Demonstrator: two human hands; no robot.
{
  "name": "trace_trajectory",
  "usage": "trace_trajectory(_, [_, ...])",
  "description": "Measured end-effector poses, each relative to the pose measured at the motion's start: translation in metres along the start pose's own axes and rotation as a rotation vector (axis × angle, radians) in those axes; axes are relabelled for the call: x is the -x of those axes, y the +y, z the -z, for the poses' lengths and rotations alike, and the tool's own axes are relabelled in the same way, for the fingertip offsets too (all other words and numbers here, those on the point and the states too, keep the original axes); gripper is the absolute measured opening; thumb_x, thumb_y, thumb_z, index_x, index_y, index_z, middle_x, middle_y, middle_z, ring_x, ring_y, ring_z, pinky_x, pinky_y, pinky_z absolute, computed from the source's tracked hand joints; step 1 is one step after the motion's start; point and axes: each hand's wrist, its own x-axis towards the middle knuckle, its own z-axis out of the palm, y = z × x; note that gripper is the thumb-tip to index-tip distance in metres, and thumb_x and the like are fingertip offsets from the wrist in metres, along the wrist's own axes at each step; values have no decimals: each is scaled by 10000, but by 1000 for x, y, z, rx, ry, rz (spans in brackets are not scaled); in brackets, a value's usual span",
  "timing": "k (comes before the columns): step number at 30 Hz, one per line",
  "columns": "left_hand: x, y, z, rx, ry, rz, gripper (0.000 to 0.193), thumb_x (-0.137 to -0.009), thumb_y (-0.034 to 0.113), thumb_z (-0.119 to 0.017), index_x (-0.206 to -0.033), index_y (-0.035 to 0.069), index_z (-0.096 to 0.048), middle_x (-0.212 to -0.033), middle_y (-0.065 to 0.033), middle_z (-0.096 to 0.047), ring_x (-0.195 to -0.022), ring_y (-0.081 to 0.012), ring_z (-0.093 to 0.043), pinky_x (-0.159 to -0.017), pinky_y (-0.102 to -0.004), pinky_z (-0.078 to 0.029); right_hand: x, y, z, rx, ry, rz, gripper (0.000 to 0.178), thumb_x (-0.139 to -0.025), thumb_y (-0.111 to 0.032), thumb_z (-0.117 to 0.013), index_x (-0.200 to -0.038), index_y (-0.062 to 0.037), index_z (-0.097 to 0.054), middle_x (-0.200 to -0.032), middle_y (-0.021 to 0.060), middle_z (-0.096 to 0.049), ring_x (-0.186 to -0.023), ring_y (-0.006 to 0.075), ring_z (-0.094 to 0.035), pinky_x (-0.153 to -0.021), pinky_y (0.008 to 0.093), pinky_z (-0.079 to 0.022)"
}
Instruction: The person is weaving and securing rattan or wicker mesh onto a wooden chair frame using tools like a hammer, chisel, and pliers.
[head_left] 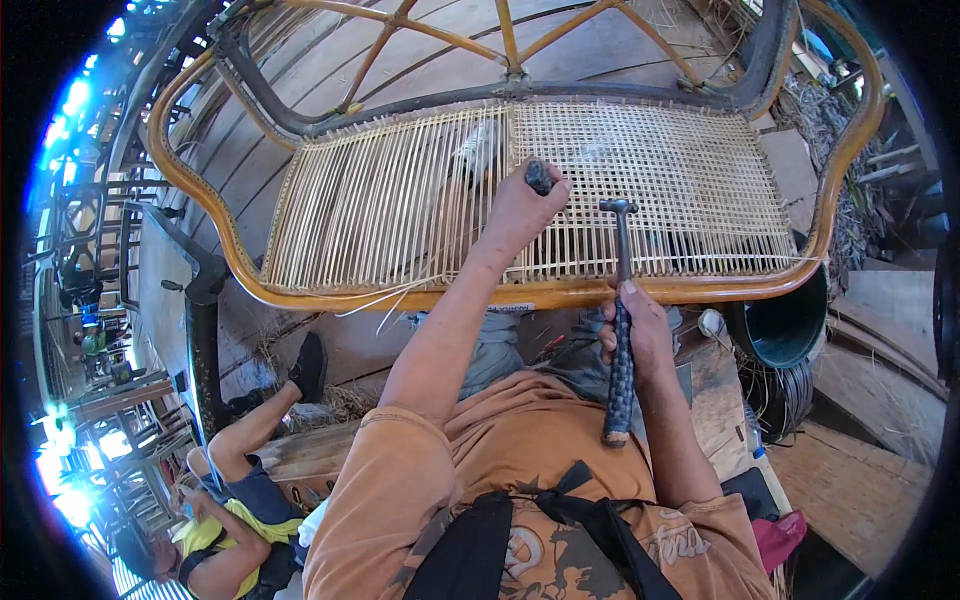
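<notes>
In front of me lies a rattan bench frame [560,295] with a seat of cane strands. The right half is a woven cane panel [680,190]; the left half shows single cane strands [370,205] running front to back. My left hand [525,208] is closed round a short dark tool, its blunt top [540,177] showing, above the line between the halves. Its lower end is hidden. My right hand [645,335] grips a hammer [622,255] by its dark, braided-looking handle, head up, over the bench's front rail.
Loose cane ends [385,300] hang over the front rail at left. A dark green bucket [790,320] stands at right beside wooden boards [870,400]. Cane scraps [850,170] lie at far right. Another person [235,530] sits at lower left, near a dark metal post [203,350].
</notes>
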Motion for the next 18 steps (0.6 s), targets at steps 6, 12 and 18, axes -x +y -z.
trace_trajectory(6, [2, 4, -1, -41, -29, -2, 192, -812, 207, -661, -866, 49, -567, -626, 28, -530, -495, -53, -482, -461, -220, -408, -1, 6, -7, 70, -75, -93, 286, -940, -318, -476, -1090, -75, -491, -703, 13, -504, -425, 112, -457, -354, 263, -388])
trace_trajectory(12, [5, 17, -2, -3, -13, 69, 223, -791, 221, -662, -838, 24, -570, -661, -32, -562, -599, -104, -512, -582, -277, -446, -5, 4, 2, 115, -116, -81, 271, -930, -358, -489, -931, -87, -492, -680, 13, -503, -421, 110, -459, -352, 253, -369])
trace_trajectory(18, [2, 34, -2, 142, 18, 182, 184, -804, 203, -651, -857, 52, -560, -671, -3, -554, -568, -78, -522, -526, -231, -448, -7, -4, 20, 97, 5, 26, 282, -921, -372, -495, -910, -91, -488, -696, 15, -509, -423, 110, -458, -351, 257, -374])
